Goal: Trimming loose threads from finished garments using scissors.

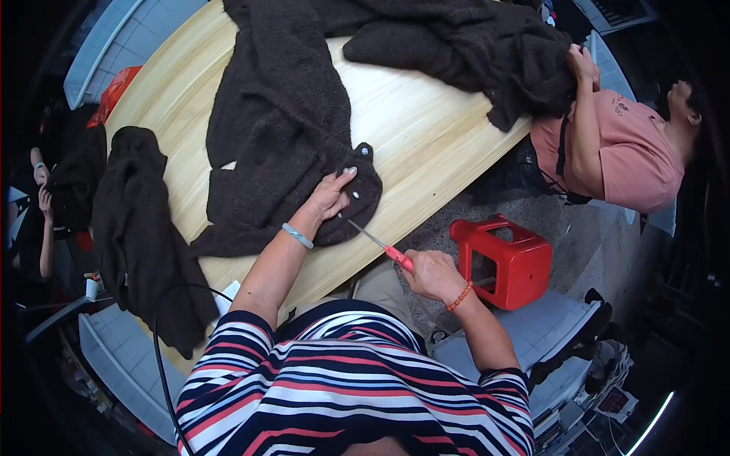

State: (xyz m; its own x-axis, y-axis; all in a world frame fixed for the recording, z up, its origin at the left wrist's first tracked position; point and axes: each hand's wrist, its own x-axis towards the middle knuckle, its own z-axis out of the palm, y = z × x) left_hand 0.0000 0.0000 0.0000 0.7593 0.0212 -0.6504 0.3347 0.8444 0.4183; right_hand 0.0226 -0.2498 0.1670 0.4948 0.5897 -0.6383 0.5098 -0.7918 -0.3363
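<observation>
A dark brown fleecy garment (277,129) lies spread on the wooden table, its rounded corner carrying shiny round buttons (356,195). My left hand (331,196), with a pale bracelet at its wrist, is closed on the cloth beside the buttons. In my right hand (436,275) is a red-handled tool with a thin metal shaft (395,254); my fingers wrap round the handle. Its shaft points up and left to the garment's near edge, close to my left fingers. Whether the tip touches the cloth I cannot tell.
The light wooden table (426,114) has a curved edge in front of me. Another dark garment (141,220) hangs over its left side. At right, a person in pink handles more dark cloth (471,53); another person sits far left. A red stool (506,262) stands at right.
</observation>
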